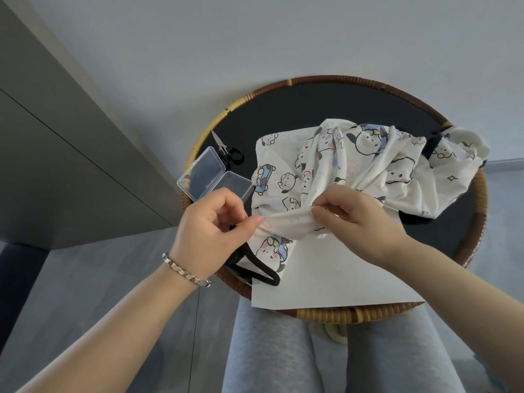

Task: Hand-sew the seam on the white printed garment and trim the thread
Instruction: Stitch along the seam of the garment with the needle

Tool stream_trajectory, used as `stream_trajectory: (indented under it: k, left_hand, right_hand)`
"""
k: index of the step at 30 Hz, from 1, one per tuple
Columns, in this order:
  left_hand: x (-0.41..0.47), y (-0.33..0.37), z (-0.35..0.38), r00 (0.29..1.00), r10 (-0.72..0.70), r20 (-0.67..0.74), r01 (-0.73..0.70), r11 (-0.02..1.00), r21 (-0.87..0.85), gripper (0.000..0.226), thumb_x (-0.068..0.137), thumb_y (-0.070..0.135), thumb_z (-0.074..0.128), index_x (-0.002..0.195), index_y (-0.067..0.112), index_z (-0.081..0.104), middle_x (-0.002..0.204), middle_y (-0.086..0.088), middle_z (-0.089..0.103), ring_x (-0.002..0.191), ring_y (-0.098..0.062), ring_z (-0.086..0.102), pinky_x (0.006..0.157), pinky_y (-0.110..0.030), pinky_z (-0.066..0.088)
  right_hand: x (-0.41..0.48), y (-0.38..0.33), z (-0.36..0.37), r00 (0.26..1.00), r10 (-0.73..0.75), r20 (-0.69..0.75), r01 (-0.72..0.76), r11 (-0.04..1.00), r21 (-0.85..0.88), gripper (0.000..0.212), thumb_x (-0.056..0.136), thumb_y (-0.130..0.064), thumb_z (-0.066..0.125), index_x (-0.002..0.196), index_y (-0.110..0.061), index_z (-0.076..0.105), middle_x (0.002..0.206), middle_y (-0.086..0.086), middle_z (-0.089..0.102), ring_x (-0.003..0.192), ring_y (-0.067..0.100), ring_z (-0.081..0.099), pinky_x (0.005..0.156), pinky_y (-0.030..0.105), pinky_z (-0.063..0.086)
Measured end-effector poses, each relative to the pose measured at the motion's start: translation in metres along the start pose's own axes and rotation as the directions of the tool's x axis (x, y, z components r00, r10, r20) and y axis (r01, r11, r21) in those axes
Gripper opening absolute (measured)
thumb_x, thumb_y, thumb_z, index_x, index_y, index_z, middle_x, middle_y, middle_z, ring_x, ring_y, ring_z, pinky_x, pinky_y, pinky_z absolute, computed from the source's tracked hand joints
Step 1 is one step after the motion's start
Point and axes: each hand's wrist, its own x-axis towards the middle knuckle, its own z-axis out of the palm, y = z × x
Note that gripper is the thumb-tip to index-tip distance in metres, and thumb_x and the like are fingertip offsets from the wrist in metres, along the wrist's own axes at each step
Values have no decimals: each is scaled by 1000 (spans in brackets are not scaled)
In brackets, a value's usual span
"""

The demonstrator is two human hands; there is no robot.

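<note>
In the head view, the white printed garment [368, 165] lies bunched on a white sheet [326, 273] on the round, rattan-rimmed worktop [340, 103]. The left hand [215, 219], fingers curled, pinches one end of a stretched fold of its fabric, and the right hand [348, 217] pinches the other end. Small scissors [226, 150] and an open clear plastic box [212, 174] lie to the left.

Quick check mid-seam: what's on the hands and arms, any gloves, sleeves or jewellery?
No gloves or rings show on the left hand or right hand. The left forearm and right forearm are bare, no sleeves in view. A silver bracelet of small faceted links circles the left wrist.
</note>
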Motion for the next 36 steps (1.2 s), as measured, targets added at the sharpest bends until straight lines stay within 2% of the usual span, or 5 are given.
stream_trajectory:
  k: [6,11,21,28,36]
  left_hand:
    - [13,5,3,923,-282,260,288,957,15,30,77,-3,62,85,26,63,66,15,57,57,0,56,63,-12,49]
    - [16,17,13,891,-267,366,168,945,281,33,83,-2,45,87,27,59,88,12,64,54,8,51,55,-6,40]
    - [12,20,31,945,-202,257,113,939,324,25,85,0,37,67,14,47,53,5,40,48,-9,37,46,-17,29]
    - [5,22,33,960,-214,182,163,951,262,18,86,38,55,101,34,64,90,10,64,82,-5,58,71,-25,49]
    - [7,23,35,933,-295,204,264,950,168,5,80,34,65,82,34,70,80,17,67,77,2,61,70,-17,48]
  right_hand:
    - [-1,0,3,999,14,44,-15,1000,26,21,89,-14,53,69,-21,57,67,-2,45,64,6,40,59,14,32]
    - [-1,-3,6,999,-3,47,1,999,39,29,88,-13,54,65,-31,53,65,-5,44,62,3,42,58,12,32]
    - [-2,-4,6,999,-34,30,33,999,31,31,87,-12,55,64,-32,51,63,-7,43,62,1,44,60,11,33]
    - [-3,3,8,998,-28,-48,31,998,55,18,83,-26,51,65,-28,55,65,-6,43,62,2,42,58,11,31]
    - [-4,6,12,992,-108,-61,108,994,-13,15,83,-25,50,70,-33,52,64,-11,43,67,0,44,62,10,33]
